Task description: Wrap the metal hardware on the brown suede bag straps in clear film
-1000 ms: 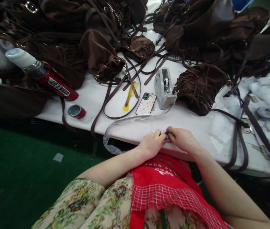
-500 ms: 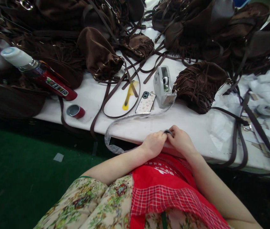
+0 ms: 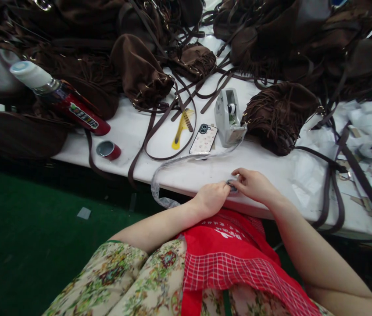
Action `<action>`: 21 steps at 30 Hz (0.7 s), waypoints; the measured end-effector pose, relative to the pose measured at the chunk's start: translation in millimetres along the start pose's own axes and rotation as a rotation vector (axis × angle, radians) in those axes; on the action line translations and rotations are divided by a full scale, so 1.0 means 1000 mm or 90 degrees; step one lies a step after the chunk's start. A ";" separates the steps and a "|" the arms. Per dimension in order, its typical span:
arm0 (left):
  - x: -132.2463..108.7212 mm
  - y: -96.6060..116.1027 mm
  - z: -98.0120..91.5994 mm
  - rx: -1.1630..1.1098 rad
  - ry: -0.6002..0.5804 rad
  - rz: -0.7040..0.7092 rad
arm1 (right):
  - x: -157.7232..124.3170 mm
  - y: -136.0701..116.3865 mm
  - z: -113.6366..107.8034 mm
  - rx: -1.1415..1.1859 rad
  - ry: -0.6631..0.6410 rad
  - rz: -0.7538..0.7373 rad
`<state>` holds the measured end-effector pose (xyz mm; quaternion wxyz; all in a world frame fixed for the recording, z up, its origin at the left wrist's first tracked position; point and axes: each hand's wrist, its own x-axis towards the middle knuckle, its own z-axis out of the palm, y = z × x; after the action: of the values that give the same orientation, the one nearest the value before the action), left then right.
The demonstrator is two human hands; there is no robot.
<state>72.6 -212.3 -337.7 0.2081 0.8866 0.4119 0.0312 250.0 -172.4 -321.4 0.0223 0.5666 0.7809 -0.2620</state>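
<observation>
My left hand (image 3: 211, 198) and my right hand (image 3: 254, 184) meet at the near edge of the white table (image 3: 205, 173). Both pinch a small dark ring-like piece (image 3: 231, 186) between their fingertips; most of it is hidden by the fingers. A long strip of clear tape (image 3: 186, 160) runs from the grey tape dispenser (image 3: 228, 117) across the table, loops over the edge to the left and comes back toward my hands.
Brown fringed suede bags (image 3: 280, 115) with long straps pile across the far table. A phone (image 3: 203, 139), a yellow comb (image 3: 182, 127), a red bottle (image 3: 64, 102) and its red cap (image 3: 108, 150) lie left of centre. White wrapping paper (image 3: 366, 127) lies at right. Green floor below.
My hands have stayed together at the table edge, with the right fingers shifting slightly on the small piece. The view has tilted a little.
</observation>
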 end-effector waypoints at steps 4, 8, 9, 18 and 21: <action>0.003 0.005 0.003 -0.010 0.008 -0.016 | -0.013 -0.009 0.018 -0.040 0.059 0.141; -0.004 -0.003 0.001 0.022 0.005 -0.032 | -0.014 -0.014 0.014 -0.117 0.027 0.076; -0.007 -0.006 -0.001 0.032 0.003 -0.035 | -0.012 -0.014 0.009 -0.131 0.007 0.030; -0.011 -0.002 -0.002 0.020 0.023 -0.008 | 0.005 -0.005 0.001 -0.023 0.006 -0.036; -0.002 0.007 0.006 0.004 0.042 -0.045 | -0.002 -0.010 0.012 0.002 0.055 0.105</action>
<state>77.6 -220.3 -340.4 0.1929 0.8705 0.4498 0.0516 238.7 -181.6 -327.3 0.0096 0.6398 0.7315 -0.2357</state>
